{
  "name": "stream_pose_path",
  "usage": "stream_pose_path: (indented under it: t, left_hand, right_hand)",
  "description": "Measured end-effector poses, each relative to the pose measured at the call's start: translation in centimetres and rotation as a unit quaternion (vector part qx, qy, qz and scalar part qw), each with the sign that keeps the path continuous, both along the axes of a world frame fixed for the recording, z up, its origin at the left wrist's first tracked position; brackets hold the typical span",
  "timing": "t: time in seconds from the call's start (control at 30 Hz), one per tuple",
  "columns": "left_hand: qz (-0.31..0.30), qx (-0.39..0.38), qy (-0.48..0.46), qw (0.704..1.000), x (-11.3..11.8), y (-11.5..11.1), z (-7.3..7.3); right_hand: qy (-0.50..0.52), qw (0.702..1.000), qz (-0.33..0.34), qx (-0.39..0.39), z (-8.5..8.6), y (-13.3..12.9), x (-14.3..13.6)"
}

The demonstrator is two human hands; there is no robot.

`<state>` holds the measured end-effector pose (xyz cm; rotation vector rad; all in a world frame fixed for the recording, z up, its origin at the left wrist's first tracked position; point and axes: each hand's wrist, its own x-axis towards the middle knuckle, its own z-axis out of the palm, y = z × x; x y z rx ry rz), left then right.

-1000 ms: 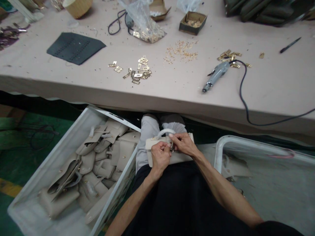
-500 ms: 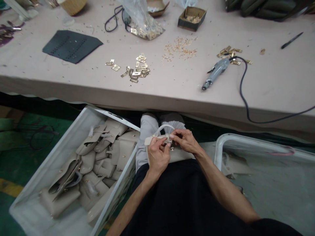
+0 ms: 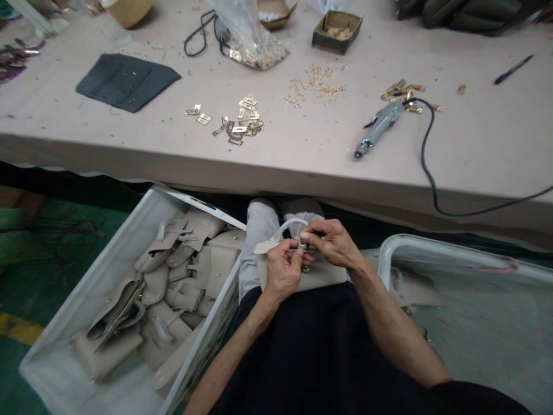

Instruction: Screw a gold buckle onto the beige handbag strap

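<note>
The handbag [image 3: 322,278] lies crosswise beneath the left hand [image 3: 281,275] and right hand [image 3: 334,245], both pinching near its flap [image 3: 264,248].

Small handbag [image 3: 326,276], pale grey-beige, smooth-looking, lies crosswise on lap [image 3: 252,259], long bottom edge toward waist edge of lap, handle side toward knees. Slim pale handle [image 3: 290,222] arches up from top; right part hidden. Flap [image 3: 264,248] stands partly raised off body, rounded left end jutting slightly past bag's left side. Small shiny metal fitting [image 3: 306,268] shows at middle of body, below flap. Middle of flap mostly covered, details there too small to tell.
</note>
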<state>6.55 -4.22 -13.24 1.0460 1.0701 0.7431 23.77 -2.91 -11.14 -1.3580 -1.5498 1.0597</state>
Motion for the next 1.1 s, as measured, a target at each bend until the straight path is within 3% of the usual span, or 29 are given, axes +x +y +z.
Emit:
stream_pose_path:
  t: [0.2, 0.5, 0.7, 0.87, 1.1]
  left_hand:
    - [0.028, -0.048, -0.025, 0.998, 0.6, 0.0, 0.1]
    - [0.052, -0.031, 0.001, 0.998, 0.3, 0.4, -0.1]
    - [0.033, -0.064, -0.042, 0.996, 0.2, 0.7, -0.6]
    - [0.055, -0.080, -0.028, 0.995, 0.3, 0.6, -0.8]
    - [0.052, -0.068, 0.004, 0.996, 0.5, 1.1, 1.1]
  right_hand:
    - [0.052, 0.996, -0.016, -0.072, -1.3, -0.2, 0.1]
    - [0.136, 0.982, -0.014, -0.133, -1.9, 0.0, -0.3]
    - [0.160, 0.975, -0.014, -0.155, -2.8, 0.4, -0.5]
    - [0.098, 0.984, -0.013, -0.148, -2.4, 0.6, -0.6]
    - [0.036, 0.992, -0.049, -0.109, -1.6, 1.0, -1.8]
